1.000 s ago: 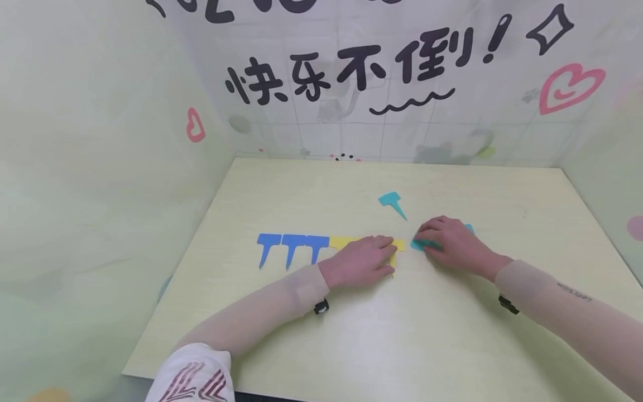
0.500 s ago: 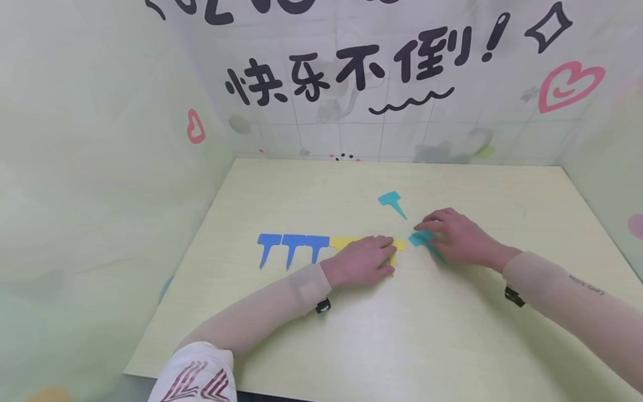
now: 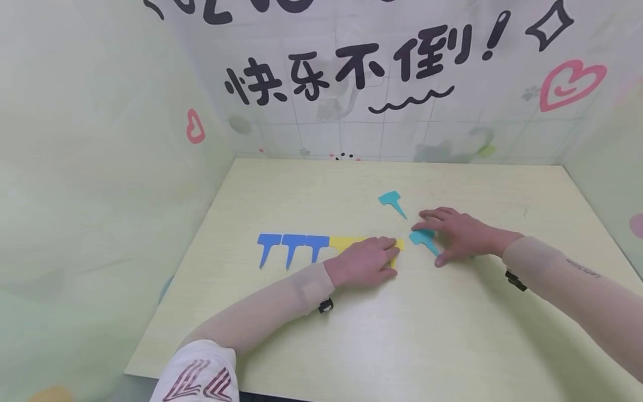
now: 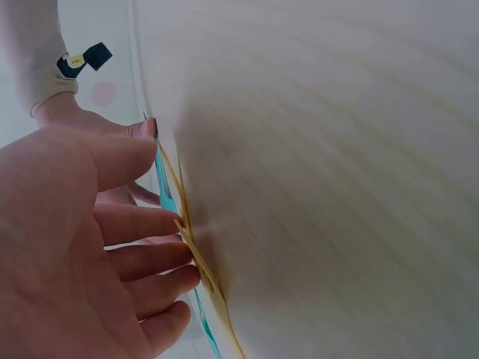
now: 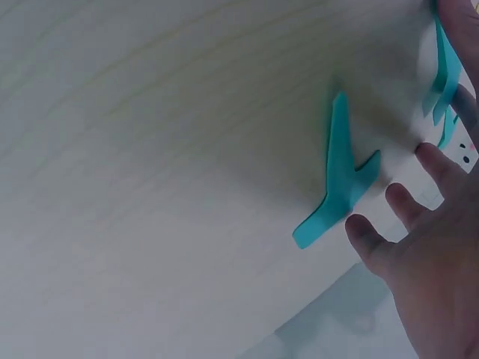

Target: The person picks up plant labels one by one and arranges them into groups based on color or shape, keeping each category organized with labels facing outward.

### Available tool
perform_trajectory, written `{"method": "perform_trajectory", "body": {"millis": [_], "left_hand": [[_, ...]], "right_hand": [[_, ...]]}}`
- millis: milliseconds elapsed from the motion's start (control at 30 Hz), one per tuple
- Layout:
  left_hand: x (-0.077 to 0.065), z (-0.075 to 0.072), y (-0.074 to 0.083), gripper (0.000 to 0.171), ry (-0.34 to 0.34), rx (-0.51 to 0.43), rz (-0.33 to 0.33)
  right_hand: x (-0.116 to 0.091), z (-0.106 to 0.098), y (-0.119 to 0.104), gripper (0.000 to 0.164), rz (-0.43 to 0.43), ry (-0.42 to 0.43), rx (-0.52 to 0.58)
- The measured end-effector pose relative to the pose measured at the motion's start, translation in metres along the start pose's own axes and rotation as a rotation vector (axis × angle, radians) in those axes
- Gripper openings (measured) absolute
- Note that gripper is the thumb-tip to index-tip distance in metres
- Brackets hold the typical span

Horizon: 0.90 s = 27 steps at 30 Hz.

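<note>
Flat T-shaped plant labels lie in a row on the table. Blue labels [image 3: 269, 240] form its left end, and yellow labels [image 3: 344, 242] continue to the right. My left hand [image 3: 364, 259] lies over the yellow ones, fingertips on them, hiding most of them. To the right, my right hand [image 3: 459, 234] arches over a teal label [image 3: 422, 241] with fingers spread. Its thumb is at the stem's tip and the index finger close to the head. A further teal label [image 5: 340, 179] lies under that hand, beside the other fingertips in the right wrist view.
A loose teal label [image 3: 392, 202] lies behind the row, its stem slanting forward and right. The pale wooden table [image 3: 377, 335] is bounded at the back by a printed wall sheet [image 3: 311, 131]. Pale sheets also hang on both sides.
My right hand has spread its fingers and shifted slightly back, uncovering the teal label, whose stem now slants forward and right. My left hand has stayed nearly still on the yellow labels.
</note>
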State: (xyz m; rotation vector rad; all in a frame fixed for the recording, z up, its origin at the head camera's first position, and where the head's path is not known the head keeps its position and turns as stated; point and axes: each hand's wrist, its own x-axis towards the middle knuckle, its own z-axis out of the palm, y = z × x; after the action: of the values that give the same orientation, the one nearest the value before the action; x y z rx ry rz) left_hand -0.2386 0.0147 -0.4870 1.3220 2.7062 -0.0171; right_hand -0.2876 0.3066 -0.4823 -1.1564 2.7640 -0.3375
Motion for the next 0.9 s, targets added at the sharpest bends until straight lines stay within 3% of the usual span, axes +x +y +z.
{"method": "perform_trajectory", "body": {"millis": [367, 500, 667, 900], "left_hand": [[0.002, 0.001, 0.001, 0.055, 0.0, 0.019, 0.01], [0.001, 0.0, 0.001, 0.055, -0.005, 0.016, 0.01], [0.001, 0.0, 0.001, 0.057, -0.023, -0.002, -0.002], [-0.001, 0.0, 0.001, 0.058, -0.02, 0.006, -0.004]], "right_hand": [[-0.006, 0.01, 0.003, 0.095, 0.098, 0.113, -0.077], [-0.008, 0.011, 0.001, 0.09, 0.141, 0.108, 0.03], [-0.011, 0.009, 0.004, 0.07, 0.241, 0.123, 0.234], [-0.016, -0.003, 0.005, 0.043, 0.322, 0.18, 0.286]]}}
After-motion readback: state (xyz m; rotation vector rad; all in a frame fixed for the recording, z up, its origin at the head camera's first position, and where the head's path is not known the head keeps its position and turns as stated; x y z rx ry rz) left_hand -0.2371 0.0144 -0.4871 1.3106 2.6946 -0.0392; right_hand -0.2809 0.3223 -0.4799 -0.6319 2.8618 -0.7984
